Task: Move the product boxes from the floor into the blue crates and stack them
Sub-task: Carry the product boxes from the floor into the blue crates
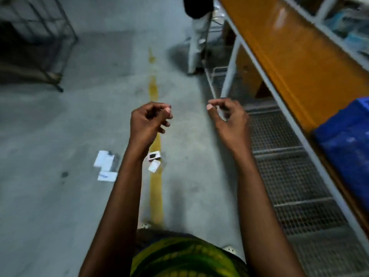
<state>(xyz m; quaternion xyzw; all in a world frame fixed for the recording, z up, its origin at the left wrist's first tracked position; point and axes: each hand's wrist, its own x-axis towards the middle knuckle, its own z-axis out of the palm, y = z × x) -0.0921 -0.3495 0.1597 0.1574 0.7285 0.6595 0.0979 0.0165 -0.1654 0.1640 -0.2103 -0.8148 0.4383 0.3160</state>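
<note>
Grey concrete floor (pixel 60 120); yellow line (pixel 154 188); white metal shelving (pixel 265 76) right; dim light.

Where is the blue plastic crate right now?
Head view, far right edge: the blue plastic crate sits at the white metal rack, beside the orange panel, right of the right hand.
</note>
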